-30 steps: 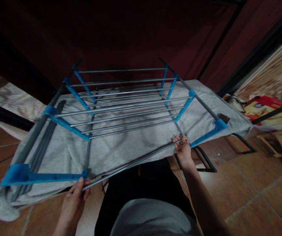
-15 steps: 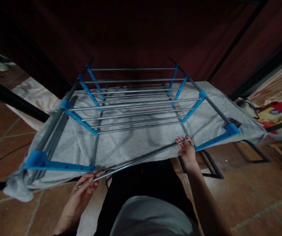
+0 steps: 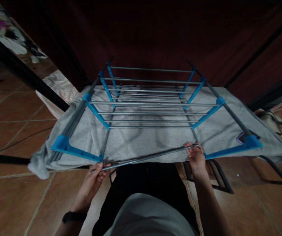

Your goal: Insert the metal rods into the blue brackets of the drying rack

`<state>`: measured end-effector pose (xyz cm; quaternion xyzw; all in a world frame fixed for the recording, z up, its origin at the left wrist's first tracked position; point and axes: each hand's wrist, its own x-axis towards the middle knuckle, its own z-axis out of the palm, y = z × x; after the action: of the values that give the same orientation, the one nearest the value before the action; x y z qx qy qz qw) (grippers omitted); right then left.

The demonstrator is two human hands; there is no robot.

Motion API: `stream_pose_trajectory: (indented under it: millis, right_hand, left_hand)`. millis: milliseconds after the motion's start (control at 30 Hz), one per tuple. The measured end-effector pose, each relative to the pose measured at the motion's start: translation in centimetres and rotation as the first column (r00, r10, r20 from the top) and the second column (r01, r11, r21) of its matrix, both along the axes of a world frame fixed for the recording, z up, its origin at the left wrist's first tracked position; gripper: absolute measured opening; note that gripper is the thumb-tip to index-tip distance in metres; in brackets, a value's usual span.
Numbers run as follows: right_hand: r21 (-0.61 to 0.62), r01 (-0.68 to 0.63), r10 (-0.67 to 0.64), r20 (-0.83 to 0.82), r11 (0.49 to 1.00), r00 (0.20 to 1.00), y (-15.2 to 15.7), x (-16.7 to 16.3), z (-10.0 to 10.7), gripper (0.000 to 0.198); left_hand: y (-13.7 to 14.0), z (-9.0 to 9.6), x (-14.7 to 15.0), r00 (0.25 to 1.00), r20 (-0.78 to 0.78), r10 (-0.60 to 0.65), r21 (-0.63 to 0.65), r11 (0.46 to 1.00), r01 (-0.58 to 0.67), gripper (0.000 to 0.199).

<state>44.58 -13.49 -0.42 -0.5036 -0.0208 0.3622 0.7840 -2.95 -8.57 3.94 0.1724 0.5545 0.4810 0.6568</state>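
Observation:
A thin grey metal rod (image 3: 143,158) slants across the front edge of the table, its right end higher in view. My left hand (image 3: 95,177) pinches the rod near its left end, by the lower tip of a blue bracket (image 3: 77,151). My right hand (image 3: 195,156) has its fingers closed round the right end, close to the other front blue bracket (image 3: 231,152). Beyond the rod stands a rack (image 3: 153,104) of grey tubes and blue plastic brackets, with several thin rods spanning it. No rod spans the two front brackets.
Grey cloth (image 3: 141,141) covers the table under the rack. More grey tubes lie along the left side, partly under the frame. A dark flat object (image 3: 241,138) lies behind the right front bracket. A striped cloth (image 3: 59,90) hangs at left. Black metal legs (image 3: 221,177) stand below.
The view has shifted, so the rack sits further right. My left hand has lifted the rod's left end, and the rod slants less than before. Both hands keep hold of it.

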Motion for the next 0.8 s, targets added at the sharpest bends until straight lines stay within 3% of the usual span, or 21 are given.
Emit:
stream_pose_trajectory:
  millis: [67, 200, 433, 800]
  right_hand:
    - [0.001, -0.025, 0.025, 0.022, 1.0, 0.999, -0.1, 0.1, -0.1, 0.043]
    - [-0.007, -0.024, 0.024, 0.059, 1.0, 0.998, -0.2, 0.0, -0.4, 0.042]
    - [-0.04, 0.008, -0.005, 0.074, 0.999, 0.997, -0.3, 0.2, -0.6, 0.047]
    - [-0.014, 0.016, -0.016, 0.05, 1.0, 0.999, -0.3, 0.0, -0.1, 0.04]
  left_hand:
    - [0.0, 0.1, 0.1, 0.998, 0.052, 0.035, 0.001, 0.999, -0.035, 0.007]
    - [0.1, 0.3, 0.2, 0.989, 0.121, 0.079, -0.028, 0.997, -0.076, 0.022]
    - [-0.3, -1.4, -0.7, 0.998, 0.054, -0.026, -0.006, 1.0, 0.027, 0.008]
    - [-0.4, -2.1, 0.1, 0.998, -0.048, -0.037, -0.023, 0.999, 0.035, 0.041]
